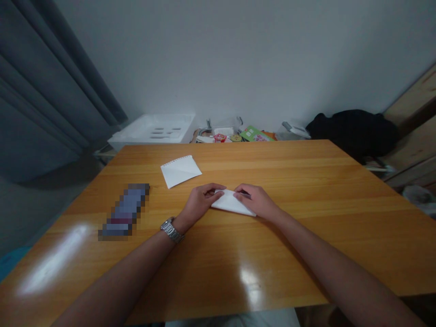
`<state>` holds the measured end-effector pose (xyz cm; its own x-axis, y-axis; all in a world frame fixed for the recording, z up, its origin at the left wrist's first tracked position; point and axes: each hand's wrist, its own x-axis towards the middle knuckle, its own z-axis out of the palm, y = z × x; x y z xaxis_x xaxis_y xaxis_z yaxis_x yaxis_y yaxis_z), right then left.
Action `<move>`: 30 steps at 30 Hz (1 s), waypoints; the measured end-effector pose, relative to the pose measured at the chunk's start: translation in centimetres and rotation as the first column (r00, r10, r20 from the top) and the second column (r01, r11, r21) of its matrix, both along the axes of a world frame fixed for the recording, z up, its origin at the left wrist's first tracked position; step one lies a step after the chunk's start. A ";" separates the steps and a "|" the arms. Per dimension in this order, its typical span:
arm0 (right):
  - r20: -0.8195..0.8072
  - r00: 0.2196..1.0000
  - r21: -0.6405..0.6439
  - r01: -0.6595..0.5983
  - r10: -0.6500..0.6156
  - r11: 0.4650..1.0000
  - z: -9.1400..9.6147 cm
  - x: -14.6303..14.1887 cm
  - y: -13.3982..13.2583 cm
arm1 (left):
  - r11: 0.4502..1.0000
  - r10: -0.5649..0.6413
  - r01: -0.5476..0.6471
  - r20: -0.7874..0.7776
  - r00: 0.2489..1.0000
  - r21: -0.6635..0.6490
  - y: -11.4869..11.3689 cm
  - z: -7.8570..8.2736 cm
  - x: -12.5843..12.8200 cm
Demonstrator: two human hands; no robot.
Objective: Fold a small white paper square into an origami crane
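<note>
A folded white paper (230,203) lies on the wooden table (306,181) in front of me. My left hand (201,202), with a metal watch on its wrist, rests on the paper's left corner, fingers curled and pressing down. Pressing on the paper's upper right part is my right hand (257,200), its fingers bent over the fold. Both hands touch the paper, and part of the sheet is hidden under them.
A second white sheet (180,170) torn from a spiral pad lies further back on the left. A blurred-out flat object (125,211) sits at the left. Behind the table are a white foam box (153,129), small clutter and a black bag (354,129).
</note>
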<state>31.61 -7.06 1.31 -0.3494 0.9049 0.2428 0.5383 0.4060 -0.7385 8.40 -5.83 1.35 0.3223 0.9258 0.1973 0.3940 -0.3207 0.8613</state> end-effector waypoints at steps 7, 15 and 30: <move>0.019 1.000 0.012 0.013 -0.013 1.000 0.0 0.0 0.0 | 1.000 0.017 -0.017 -0.010 1.000 -0.015 -0.1 0.5 0.2; 0.031 1.000 0.013 0.005 -0.005 1.000 0.0 0.0 0.0 | 0.999 0.024 -0.025 -0.012 1.000 -0.037 -0.1 0.4 0.1; -0.186 0.964 -0.023 0.189 -0.190 0.982 -0.6 -0.1 0.5 | 0.924 0.127 0.036 0.395 0.910 -0.381 0.1 0.1 0.5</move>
<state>31.50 -6.59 0.74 -0.1207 0.9517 0.2825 0.4573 0.3059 -0.8350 8.93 -5.77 1.40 0.2448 0.9677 -0.0601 -0.0086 0.0641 0.9979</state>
